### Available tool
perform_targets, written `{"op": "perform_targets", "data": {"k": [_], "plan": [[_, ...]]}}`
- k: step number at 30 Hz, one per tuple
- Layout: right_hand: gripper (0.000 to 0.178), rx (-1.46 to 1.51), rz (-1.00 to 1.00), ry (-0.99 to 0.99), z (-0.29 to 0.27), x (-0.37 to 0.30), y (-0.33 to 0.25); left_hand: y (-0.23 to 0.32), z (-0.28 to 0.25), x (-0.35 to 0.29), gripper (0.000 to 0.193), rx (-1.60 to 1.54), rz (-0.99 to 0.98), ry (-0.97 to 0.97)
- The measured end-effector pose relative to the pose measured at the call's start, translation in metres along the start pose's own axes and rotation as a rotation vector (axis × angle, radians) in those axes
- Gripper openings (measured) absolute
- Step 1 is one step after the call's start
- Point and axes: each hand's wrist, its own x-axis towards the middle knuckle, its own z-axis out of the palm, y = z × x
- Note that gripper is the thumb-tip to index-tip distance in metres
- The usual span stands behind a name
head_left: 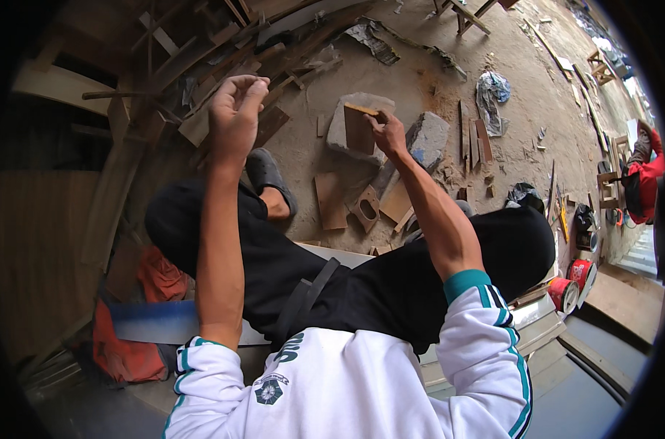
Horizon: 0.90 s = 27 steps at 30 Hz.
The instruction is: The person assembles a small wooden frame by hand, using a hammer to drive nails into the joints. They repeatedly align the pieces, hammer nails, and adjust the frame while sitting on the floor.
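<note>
My right hand (pixel 387 134) is closed around one end of a thin yellowish stick (pixel 358 108), pointing left. Beneath the stick, a brown piece of wood (pixel 359 135) lies on a grey stone block (pixel 336 135). My left hand (pixel 237 117) is raised at the left, its fingers pinched together. A tiny dark tip shows at those fingertips, too small to name. Close to my feet on the ground are a brown board (pixel 330 201) and a wooden piece with a round hole (pixel 365 208).
A second stone block (pixel 427 139) stands right of the first. Scrap wood (pixel 274 58) is heaped at the far left. A crumpled plastic bag (pixel 492 102) and wood strips (pixel 473 143) lie to the right. Red cans (pixel 564 294) are near my right knee. Someone in red (pixel 645 183) is at the right edge.
</note>
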Motion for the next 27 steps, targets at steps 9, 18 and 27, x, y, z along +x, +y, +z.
{"op": "perform_targets", "data": {"k": [9,18,27], "plan": [[0.039,0.273,0.029,-0.085,0.001,-0.005,-0.088,-0.125,0.059,0.026,0.018,-0.126,-0.168,0.063],[0.043,0.751,0.445,-0.391,0.023,-0.029,-0.089,-0.175,0.071,-0.011,0.022,0.277,0.074,0.121],[0.048,-0.298,0.488,-0.777,0.102,-0.108,0.097,-0.206,0.019,-0.013,0.021,0.259,-0.002,0.258]]}}
